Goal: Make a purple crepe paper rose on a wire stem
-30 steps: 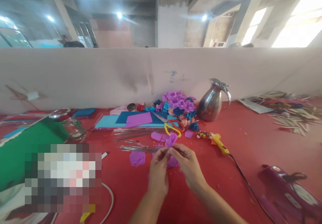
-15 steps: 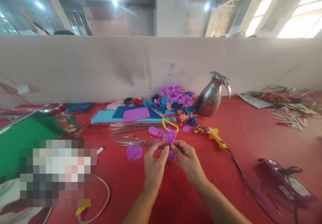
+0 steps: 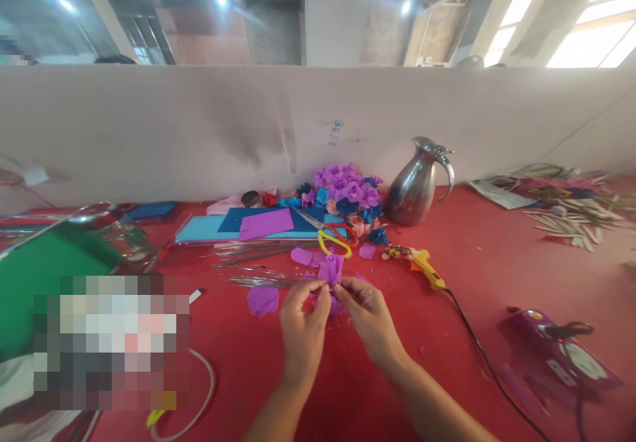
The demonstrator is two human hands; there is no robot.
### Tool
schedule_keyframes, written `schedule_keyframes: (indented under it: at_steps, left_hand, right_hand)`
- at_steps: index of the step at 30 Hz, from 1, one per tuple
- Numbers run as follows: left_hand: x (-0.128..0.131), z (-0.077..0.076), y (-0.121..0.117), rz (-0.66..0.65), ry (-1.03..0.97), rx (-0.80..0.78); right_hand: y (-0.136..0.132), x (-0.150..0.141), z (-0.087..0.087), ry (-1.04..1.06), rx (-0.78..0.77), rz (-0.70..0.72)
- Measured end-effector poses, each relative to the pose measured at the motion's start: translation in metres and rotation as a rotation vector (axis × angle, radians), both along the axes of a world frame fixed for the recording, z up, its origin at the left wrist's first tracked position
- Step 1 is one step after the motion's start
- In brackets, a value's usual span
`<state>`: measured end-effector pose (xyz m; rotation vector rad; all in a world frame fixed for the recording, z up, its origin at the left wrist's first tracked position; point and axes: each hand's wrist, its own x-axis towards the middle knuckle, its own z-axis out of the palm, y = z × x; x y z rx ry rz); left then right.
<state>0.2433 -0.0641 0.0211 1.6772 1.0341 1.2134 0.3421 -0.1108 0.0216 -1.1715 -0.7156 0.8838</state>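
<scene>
In the head view both bare hands were up close together over the red desk (image 3: 447, 376), sharing one little purple paper flower (image 3: 332, 268). The left hand (image 3: 304, 316) had its thumb and fingers pinched at the base of it, and the right hand (image 3: 368, 313) was pinching the same spot from the other side, fingertips pretty much meeting. The flower stood upright above the fingertips, just this side of the scissors (image 3: 319, 228) with one yellow and one red handle.

Loose purple petals (image 3: 263, 301) lay around the hands, plus a bundle of thin wires (image 3: 256, 279) off to the left. Behind those, a purple sheet (image 3: 267, 223) sat on top of blue ones. A heap of finished-looking purple roses (image 3: 350, 187) was piled by the wall, right beside a shiny metal jug (image 3: 411, 193). Over on the right there was a yellow glue gun (image 3: 430, 272), its black cord (image 3: 472, 332) running toward the near edge, near a purple power strip (image 3: 564, 349).
</scene>
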Motion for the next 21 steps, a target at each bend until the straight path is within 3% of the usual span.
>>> schedule_keyframes:
  at_steps: [7, 21]
  left_hand:
    - [-0.0009, 0.0062, -0.0035, -0.036, -0.020, 0.101]
    - [0.0002, 0.0082, 0.0015, -0.126, -0.156, -0.143]
  right_hand:
    - [0.0004, -0.0003, -0.0011, 0.011, 0.015, 0.001]
    - [-0.0003, 0.0012, -0.0026, -0.042, 0.013, 0.023]
